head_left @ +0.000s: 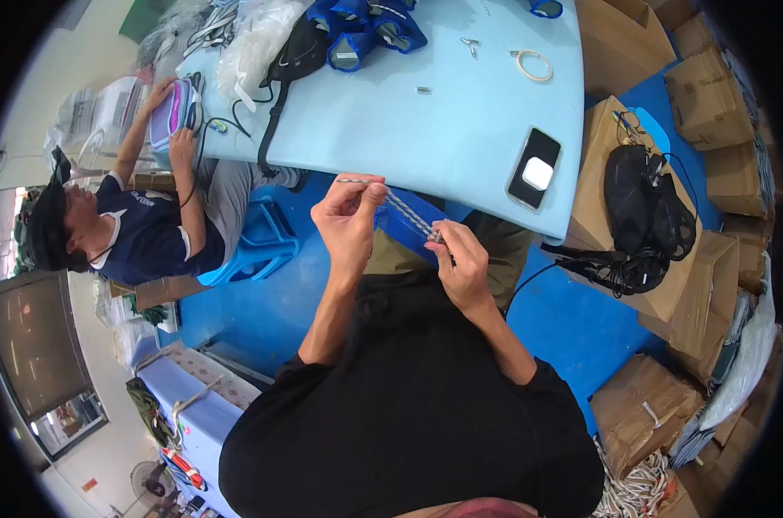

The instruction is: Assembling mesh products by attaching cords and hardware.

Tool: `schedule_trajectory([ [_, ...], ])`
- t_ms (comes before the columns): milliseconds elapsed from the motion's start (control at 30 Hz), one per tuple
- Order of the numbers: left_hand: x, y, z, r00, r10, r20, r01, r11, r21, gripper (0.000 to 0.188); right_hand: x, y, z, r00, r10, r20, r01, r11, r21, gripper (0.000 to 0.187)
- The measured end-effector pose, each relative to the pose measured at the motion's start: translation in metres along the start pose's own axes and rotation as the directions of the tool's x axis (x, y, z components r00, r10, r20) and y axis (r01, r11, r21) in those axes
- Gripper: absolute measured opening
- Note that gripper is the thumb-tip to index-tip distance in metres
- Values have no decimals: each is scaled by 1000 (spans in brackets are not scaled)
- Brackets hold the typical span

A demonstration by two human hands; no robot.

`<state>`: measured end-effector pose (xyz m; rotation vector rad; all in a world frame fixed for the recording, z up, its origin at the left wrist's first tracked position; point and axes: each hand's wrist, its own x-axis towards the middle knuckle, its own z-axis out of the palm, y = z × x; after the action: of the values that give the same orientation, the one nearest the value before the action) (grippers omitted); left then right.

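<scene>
Between my two hands runs a thin grey braided cord point(404, 208), doubled into two strands. My left hand point(350, 216) pinches its upper left end between thumb and fingers, just off the table's near edge. Lower and to the right, my right hand point(462, 266) pinches the other end at a small piece that its fingertips partly hide. Behind the cord hangs a strip of blue fabric point(395, 227); whether either hand holds it cannot be made out.
On the pale blue table point(357, 129) lie a phone point(519, 188), a tape roll point(520, 66), small metal pieces point(470, 47) and blue fabric items point(350, 47). At left, a seated person point(141, 220) handles a purple-grey pouch point(161, 125). Black mesh gear point(637, 194) covers a carton point(600, 164) at right.
</scene>
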<state>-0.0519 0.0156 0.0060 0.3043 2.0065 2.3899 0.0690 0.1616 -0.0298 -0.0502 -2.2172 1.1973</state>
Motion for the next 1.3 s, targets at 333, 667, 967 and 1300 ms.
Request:
schedule_trajectory([
  [333, -7, 8, 1, 920, -359, 156, 390, 876, -284, 49, -2, 4, -4, 987, 160, 34, -163, 981, 102, 25],
  [667, -6, 16, 6, 889, -407, 211, 451, 859, -244, 35, -4, 2, -5, 993, 112, 29, -113, 993, 42, 26],
  [967, -8, -6, -2, 918, -319, 237, 383, 868, -317, 27, 0, -2, -3, 997, 55, 63, -54, 998, -10, 26],
  [1300, 11, -22, -6, 928, -366, 72, 361, 830, -426, 24, -12, -8, 5, 997, 29, 72, -25, 998, -59, 25],
])
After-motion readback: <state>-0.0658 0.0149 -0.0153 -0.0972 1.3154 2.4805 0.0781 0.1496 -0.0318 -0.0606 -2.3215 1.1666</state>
